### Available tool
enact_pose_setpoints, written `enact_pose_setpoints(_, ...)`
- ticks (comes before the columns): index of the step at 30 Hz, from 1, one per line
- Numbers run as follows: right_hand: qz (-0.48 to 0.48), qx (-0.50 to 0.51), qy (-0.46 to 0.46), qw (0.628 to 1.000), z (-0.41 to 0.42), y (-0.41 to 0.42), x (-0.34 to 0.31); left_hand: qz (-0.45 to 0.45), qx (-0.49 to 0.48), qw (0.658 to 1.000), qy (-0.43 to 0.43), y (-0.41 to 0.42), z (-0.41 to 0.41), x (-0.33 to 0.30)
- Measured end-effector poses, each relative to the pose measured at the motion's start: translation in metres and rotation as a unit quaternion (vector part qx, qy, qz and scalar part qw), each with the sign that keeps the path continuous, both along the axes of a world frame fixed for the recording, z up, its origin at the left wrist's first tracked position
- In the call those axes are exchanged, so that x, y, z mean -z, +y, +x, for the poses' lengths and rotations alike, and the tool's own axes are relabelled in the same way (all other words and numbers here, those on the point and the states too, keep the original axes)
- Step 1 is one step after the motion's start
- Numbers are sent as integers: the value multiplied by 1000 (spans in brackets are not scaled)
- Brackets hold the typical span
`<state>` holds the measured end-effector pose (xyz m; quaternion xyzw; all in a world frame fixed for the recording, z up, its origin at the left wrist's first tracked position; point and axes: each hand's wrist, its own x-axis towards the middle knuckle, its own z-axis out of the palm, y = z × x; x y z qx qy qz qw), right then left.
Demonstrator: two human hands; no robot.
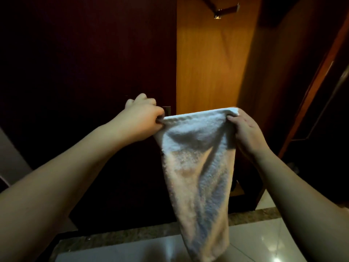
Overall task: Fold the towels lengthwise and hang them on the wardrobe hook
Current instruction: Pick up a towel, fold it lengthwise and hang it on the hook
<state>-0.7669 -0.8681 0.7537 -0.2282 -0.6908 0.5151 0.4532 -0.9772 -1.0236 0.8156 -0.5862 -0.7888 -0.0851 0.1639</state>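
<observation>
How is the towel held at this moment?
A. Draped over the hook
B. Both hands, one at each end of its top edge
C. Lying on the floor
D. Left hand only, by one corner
B: the left hand and right hand each pinch an end of the towel's top edge; the rest hangs down.

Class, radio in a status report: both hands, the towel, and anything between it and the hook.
Left hand and right hand each pinch a top corner of the white towel. Towel hangs narrowed, unhung. Metal hook above, nothing in the way.
</observation>
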Motion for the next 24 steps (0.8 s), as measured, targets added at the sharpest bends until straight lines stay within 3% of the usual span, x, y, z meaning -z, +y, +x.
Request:
enact_pose_setpoints(2,24,38,34,998,0,-4,-1,32,32,993,-113,-1,-4,1)
enact_pose_setpoints(4,54,77,47,994,1,-7,-4,94,61,952,-283,-1,-3,8)
enact_pose_setpoints(6,80,101,65,990,2,-11,-7,197,95,845,-488,1,5,18)
enact_pose_setpoints(8,86,117,87,985,0,-16,-11,275,121,699,-649,4,17,29)
enact_pose_setpoints(10,80,128,110,982,-2,-20,-13,319,128,582,-737,12,26,47)
enact_pose_setpoints(12,77,133,127,980,-4,-23,-12,341,117,505,-784,17,38,71)
enact_pose_setpoints(13,77,134,128,980,-6,-24,-11,347,105,499,-787,18,44,81)
enact_pose_setpoints(14,76,133,127,980,-6,-25,-10,361,91,517,-771,20,48,91)
enact_pose_setpoints(19,78,147,104,980,-5,-24,-3,466,51,668,-578,16,41,86)
enact_pose_setpoints(22,77,158,107,979,-4,-26,-1,492,51,725,-480,13,45,72)
enact_pose_setpoints(24,81,166,115,976,-4,-30,-2,506,60,744,-432,13,45,70)
